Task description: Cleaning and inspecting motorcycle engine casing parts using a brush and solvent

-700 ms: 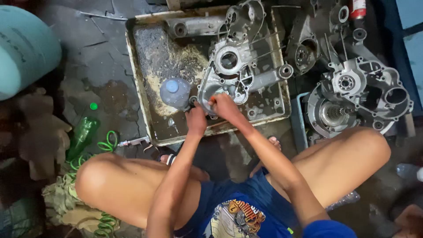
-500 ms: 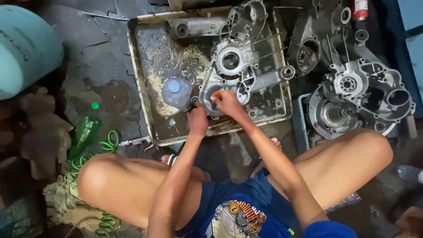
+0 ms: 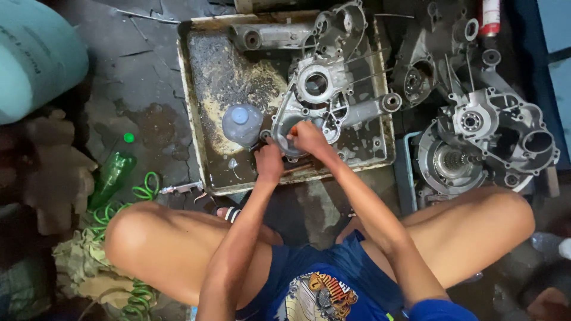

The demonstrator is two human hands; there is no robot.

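**Working at the near end of the engine case, in the tray**

Lying flat in the metal tray (image 3: 189, 119), toward its right half: the grey engine case (image 3: 324, 98), bearing holes facing up, lower end pointing at the near rim. Pressing down on that lower end with the right hand (image 3: 308, 138), fingers clenched about a small orange thing (image 3: 291, 134) (too small to say what kind). Bracing just beside it with the left hand (image 3: 269, 161), fingers curled at the case's edge; whether grasping anything, not showing.

Judging by this: scrubbing or picking at one spot of the case, in the thick of the job rather than near its end, with grime and wet residue lying over the tray bottom. Calling next, most likely, for a firm hold by the left hand while shifting the right to a fresh patch, or for turning the case.

Turning within the tray meaning little room: clear plastic bottle (image 3: 242, 123) standing close to the left hand, a grey tube-shaped part (image 3: 262, 37) lying along the far rim, the near rim sitting right under both wrists. Crowding outside on the right, more engine parts (image 3: 493, 137) and a blue crate (image 3: 404, 172). Opening wider on the left, cracked floor (image 3: 143, 77), with only a green bottle (image 3: 112, 175) and a coiled green hose (image 3: 143, 190) near the knee.
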